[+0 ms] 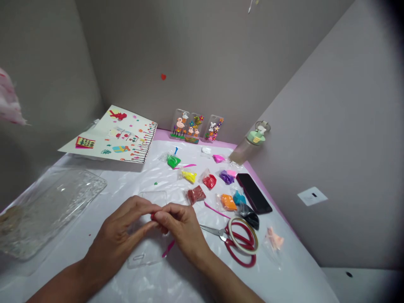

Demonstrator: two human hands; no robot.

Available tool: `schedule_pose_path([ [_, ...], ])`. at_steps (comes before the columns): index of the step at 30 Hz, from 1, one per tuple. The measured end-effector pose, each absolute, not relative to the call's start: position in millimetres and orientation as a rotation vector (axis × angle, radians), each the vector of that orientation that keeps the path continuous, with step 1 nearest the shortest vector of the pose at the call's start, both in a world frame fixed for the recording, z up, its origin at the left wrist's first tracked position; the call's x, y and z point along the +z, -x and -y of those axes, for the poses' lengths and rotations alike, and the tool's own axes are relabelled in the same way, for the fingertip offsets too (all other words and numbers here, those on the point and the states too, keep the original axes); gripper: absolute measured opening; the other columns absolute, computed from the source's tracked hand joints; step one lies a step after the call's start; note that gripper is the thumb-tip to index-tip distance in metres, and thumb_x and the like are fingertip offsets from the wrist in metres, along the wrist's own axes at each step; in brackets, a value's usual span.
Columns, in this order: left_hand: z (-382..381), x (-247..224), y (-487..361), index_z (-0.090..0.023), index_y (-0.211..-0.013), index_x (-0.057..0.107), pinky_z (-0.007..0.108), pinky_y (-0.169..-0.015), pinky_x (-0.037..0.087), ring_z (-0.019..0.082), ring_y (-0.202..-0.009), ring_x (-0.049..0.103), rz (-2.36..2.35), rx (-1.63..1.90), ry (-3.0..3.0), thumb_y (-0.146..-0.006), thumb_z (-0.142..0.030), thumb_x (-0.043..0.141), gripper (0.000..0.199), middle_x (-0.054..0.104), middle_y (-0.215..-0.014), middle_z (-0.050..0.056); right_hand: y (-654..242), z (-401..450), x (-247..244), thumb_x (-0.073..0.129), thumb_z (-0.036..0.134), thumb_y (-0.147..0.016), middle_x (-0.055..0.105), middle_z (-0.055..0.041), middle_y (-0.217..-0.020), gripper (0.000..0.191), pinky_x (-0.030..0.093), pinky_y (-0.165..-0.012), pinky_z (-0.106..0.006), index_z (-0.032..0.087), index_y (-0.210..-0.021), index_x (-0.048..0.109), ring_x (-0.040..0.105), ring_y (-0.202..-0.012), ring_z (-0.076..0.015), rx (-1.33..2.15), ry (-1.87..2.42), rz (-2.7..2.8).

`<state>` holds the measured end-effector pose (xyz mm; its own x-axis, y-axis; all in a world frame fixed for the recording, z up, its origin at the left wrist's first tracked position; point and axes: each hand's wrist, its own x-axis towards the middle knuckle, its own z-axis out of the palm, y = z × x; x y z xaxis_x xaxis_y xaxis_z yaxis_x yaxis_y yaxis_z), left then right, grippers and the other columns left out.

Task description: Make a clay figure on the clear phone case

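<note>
My left hand point(121, 229) and my right hand point(181, 229) meet at the fingertips over a clear phone case point(142, 259) lying flat. Between the fingertips shows a small piece of red clay point(153, 216), pinched by both hands and partly hidden by the fingers. A pink tool point(168, 249) lies beside the case, under my right hand. Just past the hands sits a bag of brown-red clay point(196, 195). The scissors point(225, 235) with red handles rest right of my right hand, a roll of tape point(242, 235) on top of them.
Small bags of coloured clay, such as yellow point(189, 176) and orange point(228, 202), lie ahead. A black phone point(254, 192) and a bottle point(244, 149) are at the right. At the left are a clear tray point(59, 206) and a decorated sheet point(121, 136). Decorated cases point(180, 123) stand at the back.
</note>
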<state>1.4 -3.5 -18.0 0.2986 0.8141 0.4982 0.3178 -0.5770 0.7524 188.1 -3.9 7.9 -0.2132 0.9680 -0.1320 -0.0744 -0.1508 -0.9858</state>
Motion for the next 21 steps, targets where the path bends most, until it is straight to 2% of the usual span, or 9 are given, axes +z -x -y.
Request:
schedule_pose_path([
  [5, 2.5, -14.6, 0.3, -0.036, -0.11, 0.076, 0.019, -0.085, 0.055, 0.014, -0.092, 0.073, -1.024, 1.279, -1.997, -0.101, -0.033, 0.07, 0.011, 0.076, -0.1, -0.005, -192.1, 2.8, 5.1, 0.067, 0.054, -0.093, 0.061, -0.0005, -0.065, 0.044, 0.041, -0.06, -0.025, 0.015, -0.073, 0.075, 0.052, -0.06, -0.0121, 1.459, 1.117, 1.298],
  [7, 2.0, -11.1, 0.5, -0.035, -0.104, 0.077, 0.018, -0.084, 0.055, 0.013, -0.089, 0.074, -1.038, 1.25, -1.983, -0.101, -0.034, 0.071, 0.007, 0.077, -0.096, -0.006, -192.8, 2.3, 4.4, 0.067, 0.055, -0.093, 0.062, -0.0007, -0.067, 0.044, 0.042, -0.06, -0.024, 0.015, -0.077, 0.077, 0.052, -0.061, -0.0119, 1.461, 1.106, 1.293],
  [10, 2.0, -7.5, -0.6, -0.033, -0.092, 0.077, 0.016, -0.078, 0.054, 0.012, -0.08, 0.074, -1.069, 1.207, -1.955, -0.102, -0.033, 0.067, 0.013, 0.076, -0.087, -0.006, -192.2, 2.4, 3.8, 0.067, 0.055, -0.094, 0.064, -0.0009, -0.068, 0.043, 0.043, -0.06, -0.024, 0.016, -0.08, 0.078, 0.053, -0.061, -0.0117, 1.476, 1.095, 1.278],
  [17, 2.3, -10.0, -2.7, -0.033, -0.098, 0.079, 0.015, -0.08, 0.058, 0.015, -0.085, 0.077, -1.174, 1.248, -1.763, -0.093, -0.044, 0.076, 0.013, 0.082, -0.093, -0.005, -190.8, 2.4, 4.6, 0.071, 0.056, -0.091, 0.065, -0.0008, -0.068, 0.041, 0.044, -0.06, -0.024, 0.016, -0.08, 0.077, 0.054, -0.06, -0.0117, 1.484, 1.086, 1.225],
  [21, 3.4, -7.1, 0.5, -0.031, -0.089, 0.077, 0.013, -0.07, 0.056, 0.012, -0.072, 0.072, -1.231, 1.208, -1.767, -0.093, -0.048, 0.073, 0.018, 0.077, -0.08, -0.007, -190.7, 2.5, 4.5, 0.073, 0.058, -0.09, 0.065, -0.0012, -0.068, 0.043, 0.044, -0.06, -0.024, 0.016, -0.08, 0.079, 0.055, -0.06, -0.0117, 1.489, 1.087, 1.207],
])
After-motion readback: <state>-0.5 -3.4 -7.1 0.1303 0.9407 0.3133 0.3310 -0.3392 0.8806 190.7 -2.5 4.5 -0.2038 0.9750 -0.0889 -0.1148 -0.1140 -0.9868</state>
